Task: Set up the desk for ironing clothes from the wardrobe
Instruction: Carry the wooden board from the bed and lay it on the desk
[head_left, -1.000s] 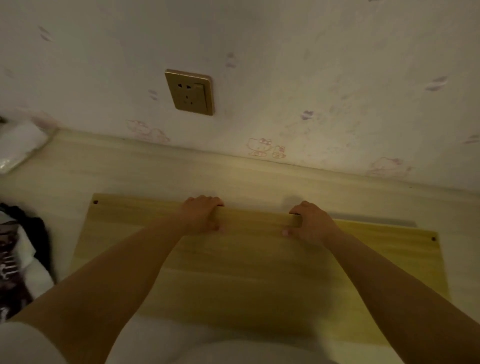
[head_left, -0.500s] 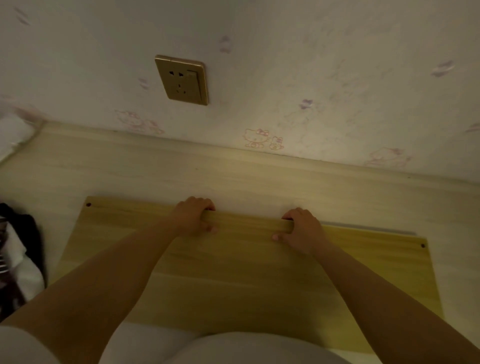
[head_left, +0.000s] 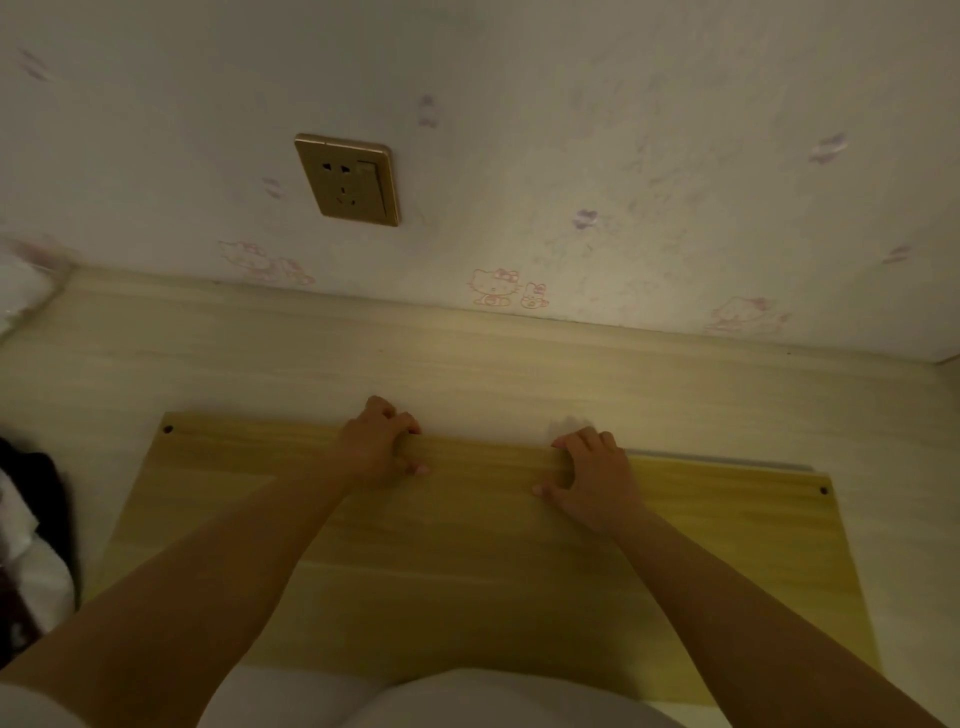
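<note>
Hands grip far edge of wooden board on the surface

Both hands are clamped on the far long edge of a yellow wood-grain board (head_left: 467, 561), which lies flat on the pale surface (head_left: 311, 364) and covers most of its near half. The left hand (head_left: 376, 447) holds the edge a little left of the middle, fingers curled over the far side and thumb pressed on the top face. The right hand (head_left: 592, 473) holds the same edge just right of the middle, fingers hooked over it and thumb spread out on top. The two hands are near each other but apart.

A small dark screw hole (head_left: 168, 429) marks the board's far left corner and another (head_left: 824, 490) its far right corner. A thin grey strip (head_left: 727, 460) shows just beyond the far edge, right of the right hand.

The surface's far edge meets a wall with faded cartoon-cat wallpaper (head_left: 623, 156), where a gold wall socket (head_left: 347, 179) sits above the far left part. Dark and white cloth (head_left: 31, 545) lies at the left edge, partly cut off by the frame.
</note>
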